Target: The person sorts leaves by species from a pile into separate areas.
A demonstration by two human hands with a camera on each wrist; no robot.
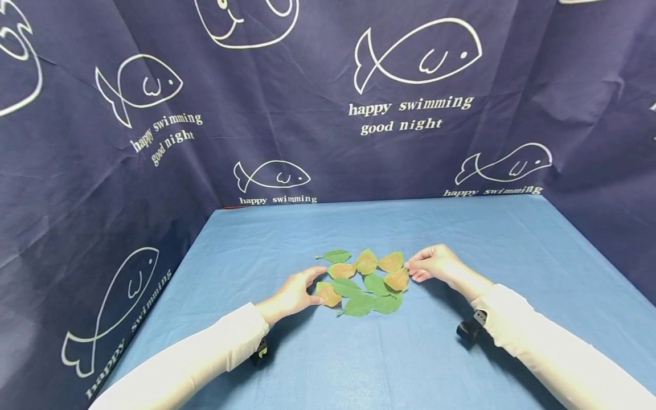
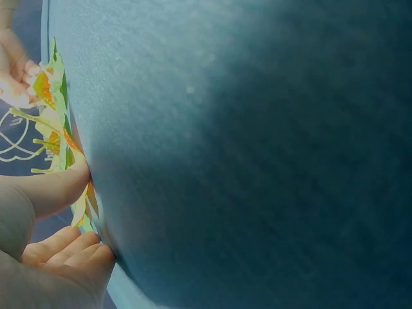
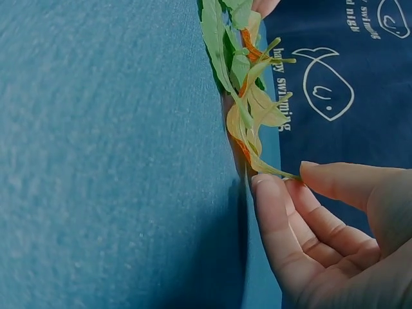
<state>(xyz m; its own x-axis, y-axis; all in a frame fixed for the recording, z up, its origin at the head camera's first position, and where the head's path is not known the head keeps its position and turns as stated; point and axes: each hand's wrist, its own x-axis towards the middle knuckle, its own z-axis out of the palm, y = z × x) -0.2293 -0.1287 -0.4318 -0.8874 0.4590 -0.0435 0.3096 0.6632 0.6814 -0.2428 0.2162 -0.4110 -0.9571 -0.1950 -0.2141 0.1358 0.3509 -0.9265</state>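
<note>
Left hand [image 1: 292, 292], grip apart, beside oval green leaves [image 1: 360, 305] and orange-yellow leaves [image 1: 367, 262] on a blue cloth-covered worktop [image 1: 405, 364]; right hand [image 1: 441, 265] pinches one orange-yellow leaf [image 1: 396, 279] by its stem [image 3: 277, 172].

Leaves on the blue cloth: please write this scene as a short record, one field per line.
Leaves: green leaves and yellow-brown leaves, grouped together, some overlapping
Left hand: thumb at the leftmost yellow-brown leaf
Right hand: pinches a stem at the group's right side
Surface: blue cloth
Backdrop: dark blue fabric with white fish outlines and words
</note>
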